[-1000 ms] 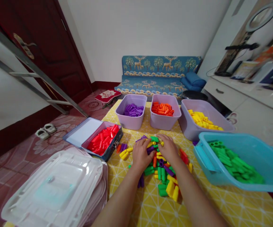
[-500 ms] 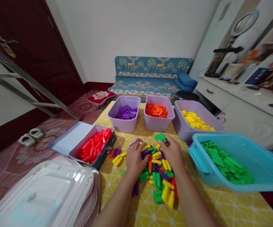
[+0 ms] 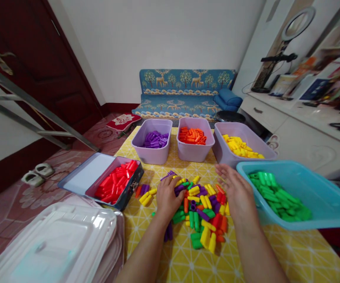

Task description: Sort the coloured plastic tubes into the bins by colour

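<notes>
A mixed pile of plastic tube pieces (image 3: 193, 220) in green, yellow, purple, orange and red lies on the yellow patterned tablecloth (image 3: 184, 263). My left hand (image 3: 169, 196) rests on the pile's left side, thumb and fingers apart around a purple piece (image 3: 179, 190); its fingertips are partly hidden. My right hand (image 3: 237, 190) is raised at the pile's right edge, fingers extended and holding nothing. Beside it stands a blue bin (image 3: 331, 200) with green pieces (image 3: 282, 200) inside.
Lilac bins stand along the back: one with purple pieces (image 3: 155, 139), one with orange pieces (image 3: 192, 136), one with yellow pieces (image 3: 242, 147). On the left are an open tin (image 3: 122, 202) of red pieces and stacked clear lids (image 3: 69, 236). A metal ladder (image 3: 40, 129) leans beyond.
My right hand has moved right from the pile towards the blue bin and let go of the green piece, which now appears atop the green ones there. My left hand stays put.
</notes>
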